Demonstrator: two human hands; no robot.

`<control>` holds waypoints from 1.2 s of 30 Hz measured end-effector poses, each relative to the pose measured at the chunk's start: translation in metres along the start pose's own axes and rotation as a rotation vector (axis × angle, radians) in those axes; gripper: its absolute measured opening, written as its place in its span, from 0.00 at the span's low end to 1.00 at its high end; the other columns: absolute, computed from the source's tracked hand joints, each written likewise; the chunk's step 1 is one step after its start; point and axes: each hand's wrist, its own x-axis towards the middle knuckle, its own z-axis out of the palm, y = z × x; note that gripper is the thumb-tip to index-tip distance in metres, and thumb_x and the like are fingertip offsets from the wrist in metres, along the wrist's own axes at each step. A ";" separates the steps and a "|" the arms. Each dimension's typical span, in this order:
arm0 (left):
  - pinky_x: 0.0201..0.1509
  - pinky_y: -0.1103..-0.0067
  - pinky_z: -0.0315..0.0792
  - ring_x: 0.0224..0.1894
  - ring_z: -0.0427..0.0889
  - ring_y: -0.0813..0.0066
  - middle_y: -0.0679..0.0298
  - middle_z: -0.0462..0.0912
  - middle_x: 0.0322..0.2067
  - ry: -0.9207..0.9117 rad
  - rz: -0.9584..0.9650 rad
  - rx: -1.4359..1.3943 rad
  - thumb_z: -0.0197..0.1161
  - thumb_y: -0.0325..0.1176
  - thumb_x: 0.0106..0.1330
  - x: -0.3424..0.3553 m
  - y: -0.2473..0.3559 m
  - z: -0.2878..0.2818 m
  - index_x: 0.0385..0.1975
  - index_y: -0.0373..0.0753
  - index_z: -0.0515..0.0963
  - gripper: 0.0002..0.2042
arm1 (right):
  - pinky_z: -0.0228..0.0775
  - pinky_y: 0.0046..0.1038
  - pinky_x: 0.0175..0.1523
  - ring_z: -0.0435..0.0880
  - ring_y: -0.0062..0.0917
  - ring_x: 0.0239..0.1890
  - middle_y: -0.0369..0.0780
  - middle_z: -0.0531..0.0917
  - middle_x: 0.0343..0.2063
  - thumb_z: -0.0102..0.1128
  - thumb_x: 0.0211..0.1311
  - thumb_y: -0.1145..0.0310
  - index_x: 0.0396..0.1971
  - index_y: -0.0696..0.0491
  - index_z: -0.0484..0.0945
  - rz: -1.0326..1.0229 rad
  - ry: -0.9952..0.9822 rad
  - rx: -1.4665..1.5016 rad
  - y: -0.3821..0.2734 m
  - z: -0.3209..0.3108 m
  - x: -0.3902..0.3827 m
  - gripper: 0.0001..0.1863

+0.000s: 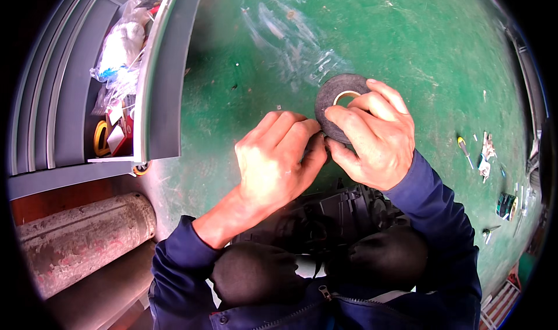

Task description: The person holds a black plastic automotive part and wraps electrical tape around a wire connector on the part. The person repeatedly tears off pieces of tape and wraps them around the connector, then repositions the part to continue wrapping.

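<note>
Working a black tape roll (pixel 326 100) with both bare hands, the person in the dark blue jacket holds it up in front of the body, above the green floor (pixel 232 97). From where I stand, the right hand (pixel 378 135) has firm hold of it: the fingers are bent around its right side, some reaching over the pale inner ring, with the thumb at the lower edge. The left hand (pixel 273 155) sits just beside the roll, at its lower left; its fingers are curled well in, the tips drawn close to the roll's edge. Whether they have closed on a loose end I cannot tell, as the spot is hidden by the knuckles.

I'd judge the step in hand to be finding or lifting the tape's end. The next move, to my mind, calls for a sure pinch by the left fingers on that end, while the right grip steadies the roll and lets it turn as tape is drawn off.

Below the roll, between the knees, is a dark machine assembly (pixel 325 214). Well to its left is an open drawer (pixel 165 80) with plastic bags (pixel 122 48) inside; well to its right, a yellow-handled screwdriver (pixel 463 146) lies on the floor.
</note>
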 end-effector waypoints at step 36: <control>0.54 0.73 0.76 0.47 0.83 0.69 0.60 0.85 0.43 0.109 -0.740 -0.570 0.63 0.29 0.70 -0.100 -0.088 -0.014 0.42 0.33 0.86 0.09 | 0.76 0.38 0.50 0.83 0.40 0.45 0.41 0.85 0.39 0.72 0.55 0.71 0.41 0.56 0.83 -0.165 0.052 0.381 -0.035 0.087 0.155 0.13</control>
